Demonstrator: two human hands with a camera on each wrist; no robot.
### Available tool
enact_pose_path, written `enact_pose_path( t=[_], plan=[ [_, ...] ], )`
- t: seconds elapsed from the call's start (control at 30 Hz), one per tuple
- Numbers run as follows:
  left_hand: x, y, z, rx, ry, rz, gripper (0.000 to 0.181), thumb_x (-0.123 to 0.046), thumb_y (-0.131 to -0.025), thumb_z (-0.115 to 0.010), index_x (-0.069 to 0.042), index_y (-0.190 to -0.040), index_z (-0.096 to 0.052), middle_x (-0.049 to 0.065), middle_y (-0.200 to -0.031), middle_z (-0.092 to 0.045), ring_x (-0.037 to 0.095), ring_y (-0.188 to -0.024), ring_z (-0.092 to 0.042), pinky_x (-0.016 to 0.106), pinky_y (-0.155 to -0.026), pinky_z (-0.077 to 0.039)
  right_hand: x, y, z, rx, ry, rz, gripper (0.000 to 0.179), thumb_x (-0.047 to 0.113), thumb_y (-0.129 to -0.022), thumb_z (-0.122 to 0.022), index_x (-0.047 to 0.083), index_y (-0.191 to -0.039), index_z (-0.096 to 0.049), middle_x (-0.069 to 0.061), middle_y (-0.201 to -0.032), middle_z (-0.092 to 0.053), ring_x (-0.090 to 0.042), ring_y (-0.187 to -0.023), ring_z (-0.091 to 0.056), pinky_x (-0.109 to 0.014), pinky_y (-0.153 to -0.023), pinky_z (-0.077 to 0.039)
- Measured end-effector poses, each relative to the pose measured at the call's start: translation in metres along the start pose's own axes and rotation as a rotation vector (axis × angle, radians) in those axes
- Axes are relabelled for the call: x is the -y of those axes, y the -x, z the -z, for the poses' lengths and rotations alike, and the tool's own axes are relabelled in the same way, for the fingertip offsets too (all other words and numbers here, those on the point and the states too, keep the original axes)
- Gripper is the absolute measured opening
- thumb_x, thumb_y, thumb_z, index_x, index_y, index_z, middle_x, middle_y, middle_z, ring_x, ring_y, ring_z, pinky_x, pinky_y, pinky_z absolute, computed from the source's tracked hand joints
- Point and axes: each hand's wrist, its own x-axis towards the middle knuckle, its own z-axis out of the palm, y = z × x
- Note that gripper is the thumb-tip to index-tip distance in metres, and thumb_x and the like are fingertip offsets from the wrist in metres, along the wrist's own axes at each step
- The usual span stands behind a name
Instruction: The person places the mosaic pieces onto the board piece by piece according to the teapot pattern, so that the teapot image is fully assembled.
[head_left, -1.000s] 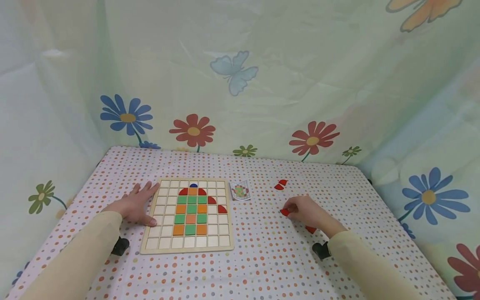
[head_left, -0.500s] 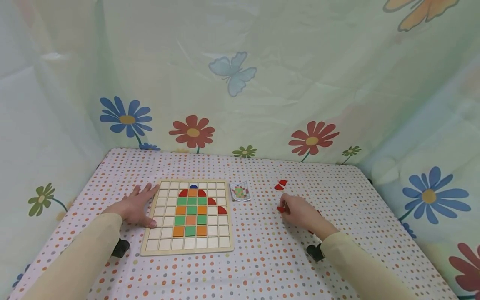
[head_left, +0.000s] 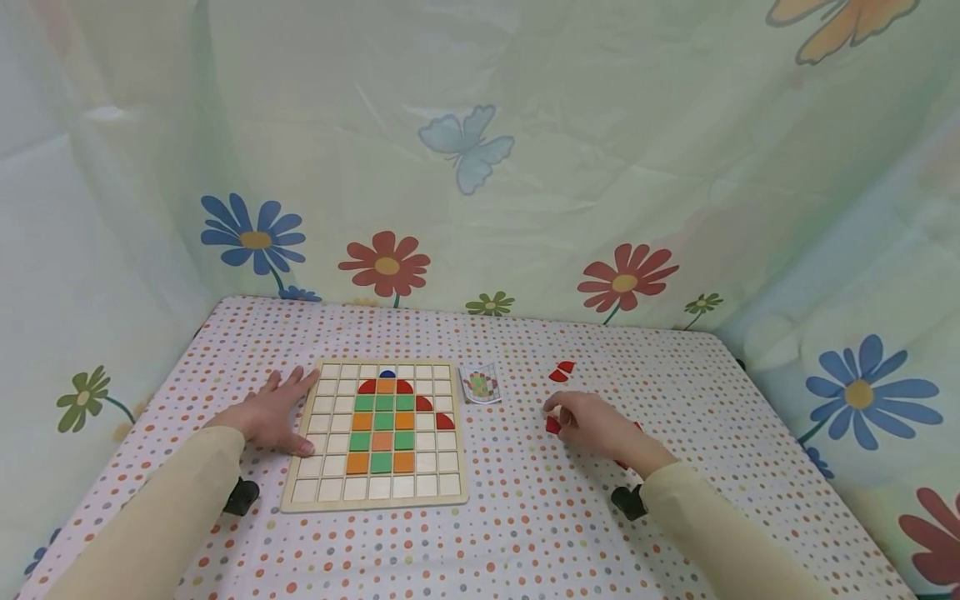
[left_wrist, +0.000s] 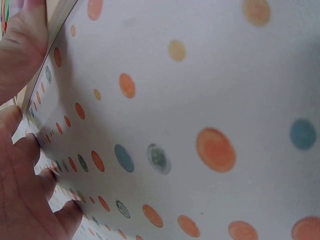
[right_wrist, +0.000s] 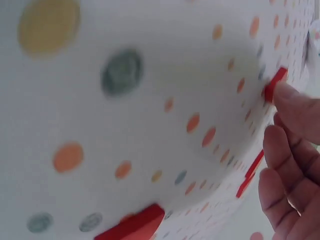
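Observation:
A square wooden grid board [head_left: 375, 502] lies on the left of the dotted table. Green, orange, red and blue pieces sit in its cells. My left hand [head_left: 266, 412] rests with spread fingers at the board's left edge; its thumb lies over the frame. To the board's right, my right hand [head_left: 596, 425] holds a red quarter-circle piece [head_left: 552, 425] low at the tabletop. In the right wrist view, the thumb covers part of that red piece [right_wrist: 276, 84], and the other fingers are curled. In the head view, the index finger arches over it.
A small pattern card [head_left: 480, 383] lies beside the board's right edge. Two loose red pieces [head_left: 561, 372] lie beyond my right hand. More red shows beneath the right wrist, including a red piece [right_wrist: 137, 225] in the right wrist view. A flowered cloth [head_left: 480, 250] hangs behind the table.
My right hand has shifted left towards the board with the red quarter-circle piece, and its index finger has lifted and stretched out. The left hand stays in place.

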Motion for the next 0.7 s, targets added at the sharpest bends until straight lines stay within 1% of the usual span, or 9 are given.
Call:
enact_pose_path(
  t=[0.13,0.23,0.47,0.7],
  plan=[
    [0.0006,-0.0005,-0.0003,0.0,-0.002,-0.006,0.122,-0.029,-0.075,-0.091,0.0,-0.162,-0.012,0.032,-0.167,0.001,0.06,-0.151,0.008,0.075,-0.12,-0.005,-0.0057,-0.0011,0.0009,0.023,-0.002,0.034,0.028,-0.003,-0.09,-0.072,0.01,-0.114,-0.071,0.0,-0.091,-0.065,-0.015,-0.081,-0.056,-0.033,-0.076,-0.054],
    [0.0007,-0.0006,-0.0001,-0.003,-0.005,-0.008,0.122,-0.029,-0.074,-0.091,0.001,-0.162,-0.012,0.033,-0.167,0.0,0.06,-0.151,0.008,0.075,-0.12,-0.005,-0.0071,-0.0014,0.0,0.024,-0.006,0.022,0.025,-0.001,-0.089,-0.075,0.011,-0.112,-0.071,0.001,-0.09,-0.065,-0.013,-0.082,-0.057,-0.034,-0.078,-0.055],
    [0.001,0.0003,-0.0003,-0.007,0.0,-0.013,0.122,-0.028,-0.074,-0.091,0.0,-0.162,-0.012,0.033,-0.167,0.0,0.06,-0.151,0.008,0.075,-0.12,-0.005,-0.0035,-0.0031,-0.005,0.003,-0.033,0.008,0.022,0.01,-0.087,-0.08,0.008,-0.107,-0.07,0.002,-0.087,-0.064,-0.012,-0.079,-0.055,-0.031,-0.074,-0.051],
    [0.0008,0.0,-0.0004,-0.008,-0.001,-0.01,0.121,-0.028,-0.075,-0.091,0.0,-0.162,-0.012,0.033,-0.167,0.0,0.06,-0.151,0.008,0.075,-0.121,-0.004,0.0007,-0.0044,-0.0071,0.0,-0.044,-0.003,0.023,0.013,-0.086,-0.082,0.006,-0.105,-0.07,0.001,-0.086,-0.062,-0.014,-0.078,-0.053,-0.03,-0.071,-0.048]
  ],
)
